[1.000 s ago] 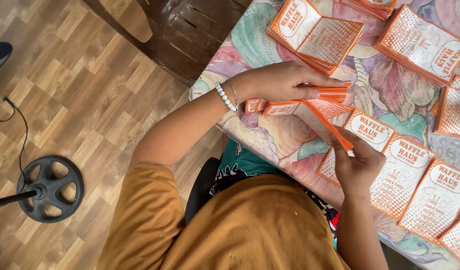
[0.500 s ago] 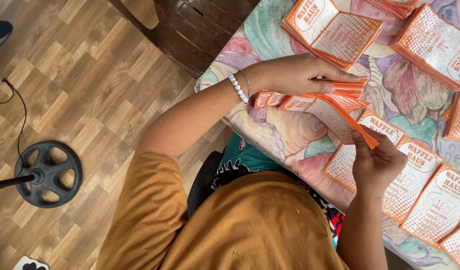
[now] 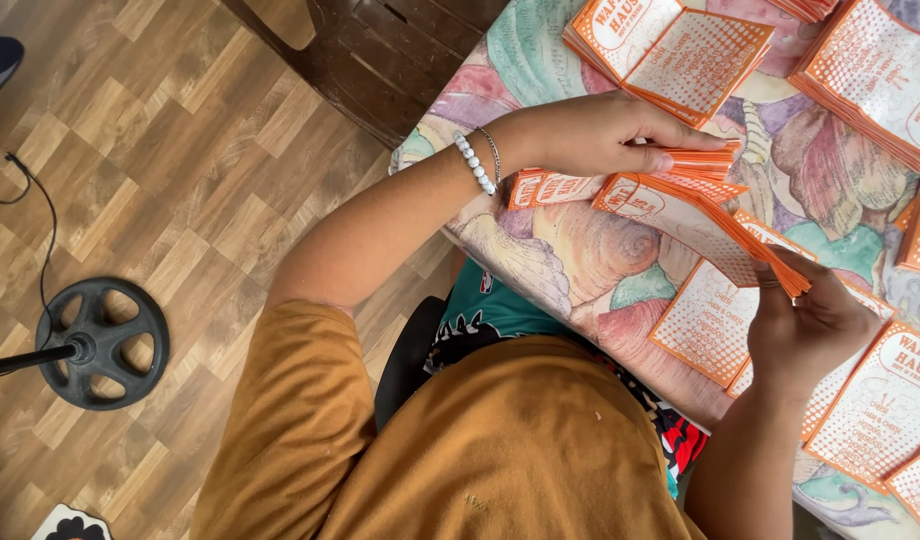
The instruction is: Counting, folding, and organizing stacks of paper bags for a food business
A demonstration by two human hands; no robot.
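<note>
My left hand (image 3: 600, 132), with a bead bracelet on its wrist, grips one end of a fanned bundle of orange-and-white printed paper sleeves (image 3: 685, 195) just above the table. My right hand (image 3: 815, 330) is closed on the other end of the bundle, which slants down to the right. A single flat sleeve (image 3: 705, 320) lies on the shell-patterned tablecloth (image 3: 570, 255) under the bundle. Part of the bundle is hidden by my fingers.
More stacks of the same sleeves lie at the back (image 3: 680, 45), the back right (image 3: 880, 75) and the right edge (image 3: 880, 410). A dark wooden chair (image 3: 380, 60) stands past the table corner. A black round stand base (image 3: 100, 345) sits on the wood floor.
The bundle has spread out longer between my hands. My right hand has drawn its end toward the right and slightly nearer to me; my left hand stays at the same spot.
</note>
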